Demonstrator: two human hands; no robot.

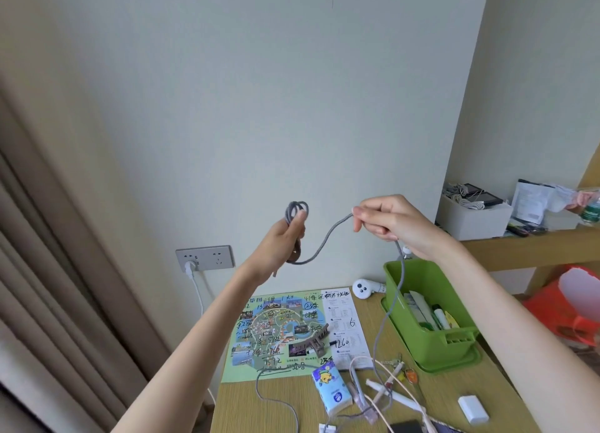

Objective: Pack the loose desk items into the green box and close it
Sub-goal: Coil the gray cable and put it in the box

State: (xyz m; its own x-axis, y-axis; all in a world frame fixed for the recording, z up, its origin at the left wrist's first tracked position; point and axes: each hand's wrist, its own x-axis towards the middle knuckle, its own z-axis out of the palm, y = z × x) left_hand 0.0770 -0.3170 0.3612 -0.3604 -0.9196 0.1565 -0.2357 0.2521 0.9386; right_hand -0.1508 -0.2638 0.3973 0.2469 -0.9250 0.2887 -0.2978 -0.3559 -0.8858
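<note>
My left grip (285,234) clamps the coiled cord (324,238) and my right grip (386,220) pinches its slack. The tail hangs past the box (454,338) onto the table (454,390). It looks light, limp and springy, so I'd hold the loops together.

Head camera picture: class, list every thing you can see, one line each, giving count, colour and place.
cable: one, grey, held up in the air, tail trailing to the desk
box: one, green, open, right side of desk
map: one, multicoloured, flat on desk
hair clip: one, grey-brown, on the map
tissue pack: one, blue and white, front of desk
small block: one, white, front right of desk
wall socket: one, grey, left of the desk
curtain: one, beige, far left
left hand: one, grips the cable's coils
right hand: one, pinches the cable
</note>
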